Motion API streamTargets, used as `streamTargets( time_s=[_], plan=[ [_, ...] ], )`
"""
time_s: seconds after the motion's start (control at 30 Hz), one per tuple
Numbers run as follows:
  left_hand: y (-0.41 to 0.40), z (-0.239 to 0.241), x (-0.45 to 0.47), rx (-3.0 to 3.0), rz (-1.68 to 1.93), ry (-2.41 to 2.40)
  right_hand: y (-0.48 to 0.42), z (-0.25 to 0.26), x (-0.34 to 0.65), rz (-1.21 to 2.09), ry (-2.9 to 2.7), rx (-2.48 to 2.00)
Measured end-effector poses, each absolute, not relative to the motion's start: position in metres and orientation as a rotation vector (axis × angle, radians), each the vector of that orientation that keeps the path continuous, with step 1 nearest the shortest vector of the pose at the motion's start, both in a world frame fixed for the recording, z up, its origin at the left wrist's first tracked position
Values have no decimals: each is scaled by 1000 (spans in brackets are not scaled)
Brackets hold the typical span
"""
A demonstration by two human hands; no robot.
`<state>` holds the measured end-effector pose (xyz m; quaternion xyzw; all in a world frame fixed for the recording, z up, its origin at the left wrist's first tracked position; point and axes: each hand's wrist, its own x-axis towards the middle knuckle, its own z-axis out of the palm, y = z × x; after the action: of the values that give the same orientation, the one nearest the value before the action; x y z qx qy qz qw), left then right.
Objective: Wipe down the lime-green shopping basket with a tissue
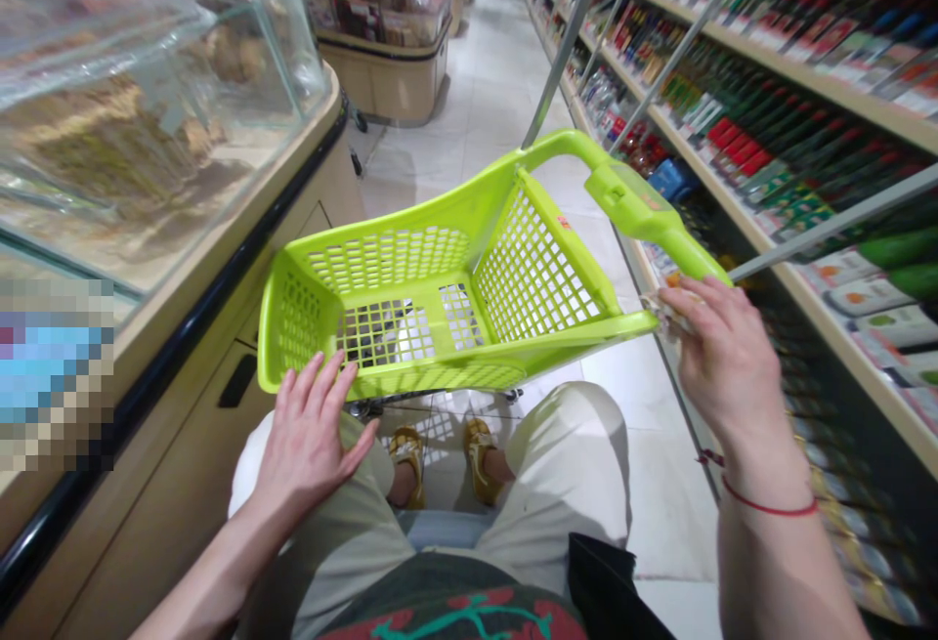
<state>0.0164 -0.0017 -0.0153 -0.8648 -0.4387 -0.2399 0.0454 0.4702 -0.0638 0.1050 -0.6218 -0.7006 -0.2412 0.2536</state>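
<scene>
A lime green plastic shopping basket (410, 259) on wheels stands tilted in front of me in a shop aisle, with nothing inside it. My left hand (312, 430) rests open and flat against the basket's near rim. My right hand (722, 357) is raised at the end of the basket's green handle (645, 205), fingers curled round a small pale packet (663, 313). A red string is tied on that wrist. Below are my light trousers and yellow sandals.
A glass-topped counter (147, 132) of bulk dry goods runs along the left, its wooden edge close to the basket. Shelves (806, 83) packed with bottles and packets line the right. The tiled aisle (490, 83) stretches ahead past another display stand.
</scene>
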Motion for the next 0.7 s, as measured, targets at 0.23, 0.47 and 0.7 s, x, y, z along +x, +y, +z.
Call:
streamTargets(
  time_s=[0.23, 0.47, 0.7],
  plan=[
    [-2, -13, 18, -2615, -724, -1316, -60, 101, 464, -653, -1855, -1713],
    [-3, -14, 17, -2614, -723, -1306, -57, 85, 420, -604, -1998, -1645],
    [-2, -11, 20, -2611, -725, -1292, -61, 97, 437, -561, -2053, -1685]
  ],
)
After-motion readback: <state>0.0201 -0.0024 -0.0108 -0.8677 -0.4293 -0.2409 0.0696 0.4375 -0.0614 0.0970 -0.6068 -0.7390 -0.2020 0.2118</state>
